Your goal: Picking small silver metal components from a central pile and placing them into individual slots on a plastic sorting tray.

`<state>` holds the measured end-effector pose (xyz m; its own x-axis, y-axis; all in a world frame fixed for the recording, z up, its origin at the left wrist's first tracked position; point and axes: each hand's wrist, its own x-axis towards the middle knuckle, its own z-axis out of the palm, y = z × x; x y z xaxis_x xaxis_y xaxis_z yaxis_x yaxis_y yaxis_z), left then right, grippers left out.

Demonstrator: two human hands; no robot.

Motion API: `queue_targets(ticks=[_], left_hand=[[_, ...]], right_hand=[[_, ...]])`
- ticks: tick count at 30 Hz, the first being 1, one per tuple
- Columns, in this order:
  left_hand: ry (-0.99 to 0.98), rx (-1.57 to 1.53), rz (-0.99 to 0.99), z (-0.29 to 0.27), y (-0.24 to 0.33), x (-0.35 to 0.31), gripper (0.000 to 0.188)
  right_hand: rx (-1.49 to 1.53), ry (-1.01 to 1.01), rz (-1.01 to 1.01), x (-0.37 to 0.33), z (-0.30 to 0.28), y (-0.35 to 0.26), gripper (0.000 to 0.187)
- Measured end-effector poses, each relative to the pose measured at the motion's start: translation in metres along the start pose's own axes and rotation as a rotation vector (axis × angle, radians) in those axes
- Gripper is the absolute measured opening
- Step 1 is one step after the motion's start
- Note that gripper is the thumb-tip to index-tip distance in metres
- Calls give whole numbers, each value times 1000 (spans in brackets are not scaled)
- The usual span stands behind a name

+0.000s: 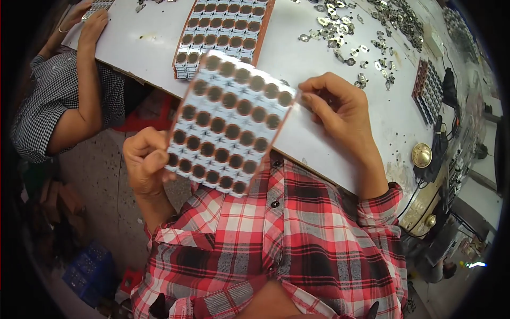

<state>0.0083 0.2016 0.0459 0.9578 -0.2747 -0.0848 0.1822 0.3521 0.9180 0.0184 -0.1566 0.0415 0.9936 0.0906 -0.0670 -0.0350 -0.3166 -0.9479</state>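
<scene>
A white panel of round-padded circuit boards [225, 127], with rows of dark discs and reddish edges, is held tilted above my lap at the table's edge. My left hand [146, 160] is closed on its left edge, thumb in front. At the upper right corner, the thumb and forefinger of my right hand [340, 109] come together in a pinch, their tips at the panel's edge. Just beyond the panel stands a stack of similar panels [220, 40] on the white table [135, 50].
Small shiny metal clips [334, 24] lie loose at the far right. Another stack of panels [428, 91] sits by the right edge, near a brass-coloured round knob [422, 155] and cables. On the left, a co-worker's hand [94, 25] rests at the table. A blue crate [90, 271] is on the floor.
</scene>
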Motion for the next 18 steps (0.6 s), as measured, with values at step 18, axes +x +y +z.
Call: queue_targets(ticks=[18], left_hand=[[-41, 166, -64, 41, -6, 8, 10]], right_hand=[[-481, 98, -294, 4, -21, 12, 10]])
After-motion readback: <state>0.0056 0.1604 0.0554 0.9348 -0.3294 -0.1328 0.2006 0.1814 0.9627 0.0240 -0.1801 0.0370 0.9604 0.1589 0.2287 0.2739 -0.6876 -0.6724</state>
